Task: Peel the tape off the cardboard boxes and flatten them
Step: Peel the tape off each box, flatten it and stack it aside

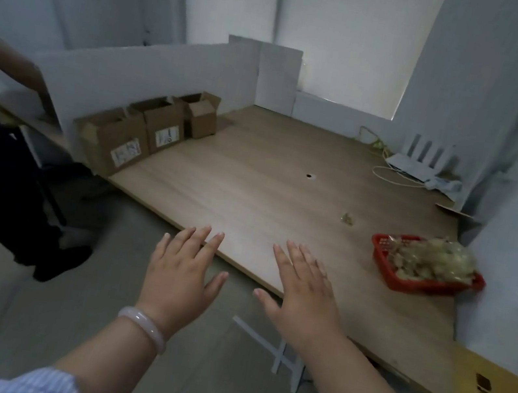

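Boxes [161, 128], three brown ones with flaps up, stand in a row along the far left side of the tabletop [251, 191], against a white partition [155, 72]. Both hands hover palm down over the tabletop's near edge, well apart from the boxes: left hand [181, 272] and right hand [302, 289], fingers [201, 234] straight and spread, holding nothing. A red basket [420, 287] of pale crumpled clumps sits at the tabletop's right edge. A person in dark clothes [1, 153] stands left of the tabletop.

Brown cardboard boxes [145, 132], red basket [407, 283], pale-wood table [253, 178].
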`<state>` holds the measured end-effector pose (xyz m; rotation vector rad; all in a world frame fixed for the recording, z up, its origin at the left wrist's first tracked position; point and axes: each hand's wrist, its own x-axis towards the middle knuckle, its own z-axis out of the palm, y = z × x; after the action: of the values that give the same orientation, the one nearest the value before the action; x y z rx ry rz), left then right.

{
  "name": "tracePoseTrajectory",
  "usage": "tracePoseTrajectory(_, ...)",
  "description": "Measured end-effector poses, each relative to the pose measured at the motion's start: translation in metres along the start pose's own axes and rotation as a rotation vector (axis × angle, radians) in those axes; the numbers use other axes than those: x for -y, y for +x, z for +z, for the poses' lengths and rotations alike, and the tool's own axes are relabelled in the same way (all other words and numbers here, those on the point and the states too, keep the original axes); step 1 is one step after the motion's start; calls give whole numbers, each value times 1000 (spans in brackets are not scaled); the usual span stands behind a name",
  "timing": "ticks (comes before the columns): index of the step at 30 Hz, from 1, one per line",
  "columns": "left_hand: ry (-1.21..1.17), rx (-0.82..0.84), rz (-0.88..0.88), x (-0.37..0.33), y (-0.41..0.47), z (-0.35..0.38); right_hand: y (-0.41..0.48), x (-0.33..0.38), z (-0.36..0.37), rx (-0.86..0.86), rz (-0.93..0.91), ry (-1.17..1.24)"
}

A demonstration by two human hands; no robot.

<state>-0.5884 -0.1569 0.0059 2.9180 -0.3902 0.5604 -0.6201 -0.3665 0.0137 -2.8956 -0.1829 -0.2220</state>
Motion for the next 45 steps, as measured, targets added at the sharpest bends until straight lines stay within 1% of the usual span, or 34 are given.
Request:
tracePoseTrajectory(5, 0, 3, -33, 51, 49, 25, 81, 18, 26, 18, -27, -1)
tracePoseTrajectory(10, 30, -7, -85, 100, 128, 53, 187, 27, 48, 34, -57, 6)
tracePoseTrajectory(12, 39, 17, -105, 117, 163, 65, 230, 28, 54, 60, -66, 40)
tracePoseTrajectory(15, 47, 31, -127, 142, 211, 81, 292, 27, 63, 46, -94, 30)
tracePoseTrajectory(20, 45, 31, -199, 193, 264, 106, 376, 36, 81, 72, -135, 37)
tracePoseTrajectory(22, 46, 18, -226, 219, 282, 115, 402, 44, 90, 90, -166, 32)
tracePoseTrajectory(26, 36, 22, -277, 274, 320, 135, 455, 66, 111, 114, -172, 51)
tracePoseTrajectory(30, 21, 98, -310, 335, 353, 159, 510, 102, 136, 124, -163, 60)
tracePoseTrajectory(35, 31, 155, -391, 435, 390, 171, 569, 156, 169, 150, -124, 92)
tracePoseTrajectory(40, 9, 117, -527, 513, 430, 184, 605, 186, 201, 159, -56, 113)
tracePoseTrajectory(45, 6, 248, -557, 550, 448, 204, 618, 191, 225, 176, 10, 101)
